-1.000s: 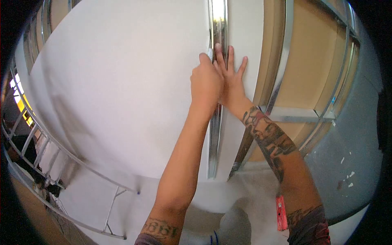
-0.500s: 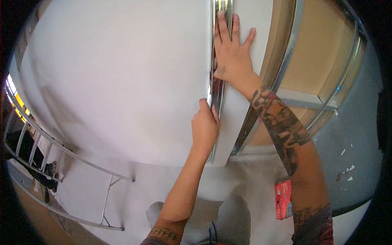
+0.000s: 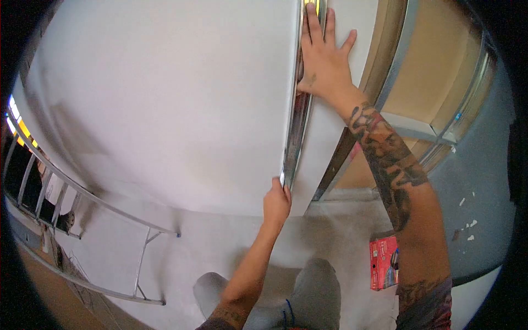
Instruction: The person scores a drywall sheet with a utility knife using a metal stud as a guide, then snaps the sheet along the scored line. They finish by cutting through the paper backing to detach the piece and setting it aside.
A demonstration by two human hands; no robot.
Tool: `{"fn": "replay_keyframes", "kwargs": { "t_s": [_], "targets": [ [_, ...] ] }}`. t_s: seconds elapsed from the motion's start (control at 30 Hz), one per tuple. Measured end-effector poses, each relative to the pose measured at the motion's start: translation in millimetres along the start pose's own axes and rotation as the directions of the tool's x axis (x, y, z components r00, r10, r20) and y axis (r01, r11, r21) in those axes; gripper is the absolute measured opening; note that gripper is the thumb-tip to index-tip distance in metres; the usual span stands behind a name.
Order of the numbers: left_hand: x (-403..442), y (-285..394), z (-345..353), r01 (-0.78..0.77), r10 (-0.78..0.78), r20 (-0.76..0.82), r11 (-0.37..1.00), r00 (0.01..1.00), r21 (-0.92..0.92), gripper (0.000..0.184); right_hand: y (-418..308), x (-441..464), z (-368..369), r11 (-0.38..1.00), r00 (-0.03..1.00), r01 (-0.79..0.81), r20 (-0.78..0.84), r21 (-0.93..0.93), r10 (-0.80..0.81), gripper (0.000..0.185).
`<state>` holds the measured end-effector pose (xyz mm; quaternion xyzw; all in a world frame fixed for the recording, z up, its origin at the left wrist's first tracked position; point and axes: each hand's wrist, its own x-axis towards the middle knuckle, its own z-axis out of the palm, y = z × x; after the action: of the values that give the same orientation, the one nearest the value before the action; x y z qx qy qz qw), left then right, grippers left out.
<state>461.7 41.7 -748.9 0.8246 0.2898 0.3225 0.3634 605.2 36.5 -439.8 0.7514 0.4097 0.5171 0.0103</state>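
Observation:
A long, shiny metal channel (image 3: 300, 118) stands against the large white panel (image 3: 165, 110). My right hand (image 3: 327, 60) lies on the channel's upper part with its fingers spread, the outer ones reaching over the white surface to its right. Near the channel's lower end, my left hand (image 3: 277, 204) is closed around a slim metallic tool (image 3: 282, 179), whose tip touches or sits beside the channel's left edge. Most of the tool is hidden in my fingers.
At the left is a metal ladder (image 3: 99, 208) lying on its side or leaning. Metal framing (image 3: 397, 60) with brown board stands at the right. A red package (image 3: 383, 263) is on the floor beside my right forearm. My knees (image 3: 316, 286) are below.
My left hand has slid down along the channel with the tool. My right hand has moved up and stays spread on the metal. The view has shifted slightly.

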Motion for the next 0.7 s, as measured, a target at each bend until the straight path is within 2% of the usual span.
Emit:
{"fn": "replay_keyframes", "kwargs": {
  "t_s": [0.07, 0.1, 0.13, 0.17, 0.23, 0.27, 0.3, 0.33, 0.4, 0.43, 0.47, 0.5, 0.53, 0.6, 0.67, 0.7],
  "targets": [
    [-25, 1, -13, -0.017, 0.014, -0.039, 0.997, 0.999, -0.079, 0.019, 0, 6, -6, 0.999, 0.999, -0.028, -0.018, 0.042, 0.029, 0.127],
    [-24, 2, -21, -0.029, 0.020, -0.060, 0.989, 0.998, -0.146, 0.019, -1, 5, -9, 0.998, 0.998, -0.036, 0.057, 0.045, 0.034, 0.127],
    [-5, 19, -41, -0.066, 0.055, -0.085, 0.988, 0.995, -0.140, 0.019, 0, 6, -14, 0.997, 0.991, -0.053, 0.124, 0.048, 0.047, 0.127],
    [16, 51, -71, -0.154, 0.125, -0.164, 0.972, 0.979, -0.179, 0.019, 0, 8, -19, 0.997, 0.995, -0.068, 0.082, 0.042, 0.064, 0.127],
    [69, 128, -137, -0.353, 0.284, -0.295, 0.910, 0.913, -0.219, 0.017, 1, 7, -27, 0.997, 0.983, -0.063, 0.176, 0.039, 0.055, 0.126],
    [102, 170, -169, -0.473, 0.382, -0.354, 0.853, 0.854, -0.220, 0.015, 3, 6, -31, 0.997, 0.987, -0.076, 0.143, 0.034, 0.070, 0.126],
    [135, 214, -198, -0.550, 0.447, -0.422, 0.819, 0.789, -0.161, 0.015, 4, 6, -34, 0.996, 0.987, -0.065, 0.153, 0.067, 0.054, 0.124],
    [174, 248, -218, -0.673, 0.569, -0.517, 0.739, 0.640, -0.020, 0.017, 5, 6, -34, 0.994, 0.985, -0.051, 0.168, 0.099, 0.034, 0.123],
    [246, 313, -256, -0.643, 0.543, -0.498, 0.764, 0.677, -0.041, 0.028, 3, 5, -23, 0.995, 0.992, -0.051, 0.119, 0.089, 0.040, 0.121],
    [275, 339, -270, -0.660, 0.614, -0.513, 0.742, 0.600, 0.117, 0.031, 4, 5, -21, 0.995, 0.995, -0.052, 0.089, 0.086, 0.044, 0.119],
    [278, 367, -282, -0.624, 0.573, -0.476, 0.779, 0.667, 0.064, 0.031, 5, 4, -26, 0.995, 0.995, -0.061, 0.079, 0.085, 0.054, 0.119],
    [280, 390, -293, -0.582, 0.530, -0.433, 0.813, 0.729, 0.015, 0.032, 5, 4, -30, 0.995, 0.990, -0.058, 0.134, 0.076, 0.047, 0.117],
    [282, 406, -300, -0.593, 0.541, -0.435, 0.805, 0.720, 0.019, 0.032, 6, 6, -33, 0.997, 0.981, -0.053, 0.189, 0.064, 0.040, 0.115],
    [292, 426, -309, -0.531, 0.497, -0.306, 0.847, 0.812, -0.033, 0.036, 9, 7, -34, 0.995, 0.982, -0.061, 0.184, 0.081, 0.046, 0.113],
    [297, 436, -311, -0.559, 0.522, -0.327, 0.829, 0.788, -0.025, 0.036, 7, 7, -27, 0.993, 0.981, -0.063, 0.190, 0.099, 0.044, 0.111],
    [296, 441, -312, -0.562, 0.529, -0.301, 0.827, 0.793, -0.027, 0.037, 6, 7, -23, 0.991, 0.990, -0.070, 0.133, 0.113, 0.055, 0.109]
  ]
}}
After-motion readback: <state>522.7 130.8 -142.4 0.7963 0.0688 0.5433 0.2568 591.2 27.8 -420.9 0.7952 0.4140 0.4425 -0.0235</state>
